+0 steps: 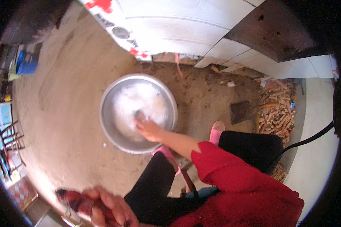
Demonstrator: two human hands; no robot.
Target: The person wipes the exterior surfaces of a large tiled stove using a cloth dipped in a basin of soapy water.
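Note:
A wide metal basin (105, 124) stands on the floor before me, with whitish, foamy water (130, 99) in it. My right hand (149, 129) reaches into the basin. Its fingertips are at a small dark grey object (139, 114) in the foam; blur hides whether they grip it. At the lower left, close to the camera and apart from the basin, my left hand (110, 205) is closed around a dark red object (81, 202) with a blackish end. Motion blur leaves that object's kind unclear.
My pink slippers (215, 136) are beside the basin. White tiled structure (173, 31) stands beyond it. Corncobs (277, 113) are heaped at right, near a dark flat piece (240, 112). A blue bucket (27, 62) and a dark chair (12, 136) stand at left.

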